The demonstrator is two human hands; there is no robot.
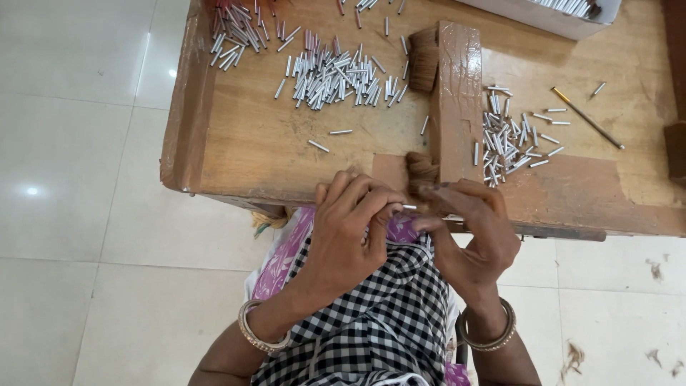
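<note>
silver metal tube (408, 207) pinched between both hands (411, 229) at wooden table (243, 143) edge

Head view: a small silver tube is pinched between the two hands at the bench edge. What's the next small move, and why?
Probably bring the small silver tube up to the brown bristle tuft just above the fingers. The left hand and right hand pinch the tube together at the wooden bench edge, its tip pointing toward that tuft beside the upright wooden block.

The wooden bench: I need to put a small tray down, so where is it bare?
Bare: bench front-left, below the big tube pile; also far right beyond the pencil. Crowded: right tube heap, upright block.
</note>
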